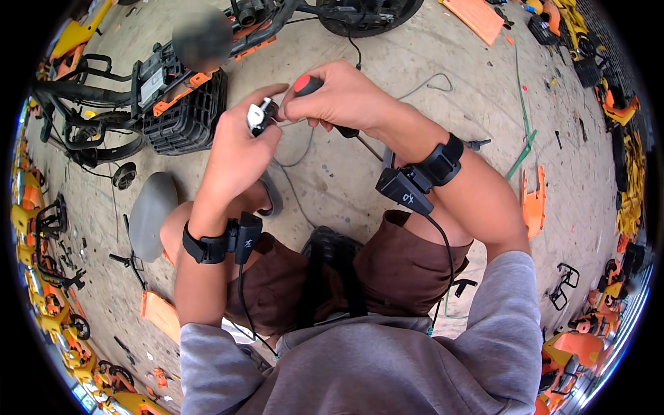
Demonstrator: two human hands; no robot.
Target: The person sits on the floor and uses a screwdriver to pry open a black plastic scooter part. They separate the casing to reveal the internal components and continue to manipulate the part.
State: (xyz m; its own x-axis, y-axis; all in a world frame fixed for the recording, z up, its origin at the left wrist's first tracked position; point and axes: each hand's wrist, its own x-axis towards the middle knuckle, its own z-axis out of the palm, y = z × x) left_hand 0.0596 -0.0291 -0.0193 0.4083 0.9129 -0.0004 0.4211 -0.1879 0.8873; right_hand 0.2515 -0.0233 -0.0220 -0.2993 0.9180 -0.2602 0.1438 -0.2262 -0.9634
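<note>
In front of my knees, my left hand (238,149) grips a small white and black part (258,117), its thumb and fingers closed round it. My right hand (346,97) is closed round a screwdriver (307,85) with a black handle and a red end. The screwdriver's metal shaft slants from under the palm toward my right knee, away from the small part. My right thumb and index finger meet at the small part's right side; whether they pinch a piece of it is too small to tell.
A partly stripped bike frame (90,90) with a black crate (187,121) stands at the far left. A wheel (370,14) lies beyond my hands. Thin grey cable (304,159) runs over the concrete. Orange panels (532,200) lie at right, and yellow vehicles (62,325) line the sides.
</note>
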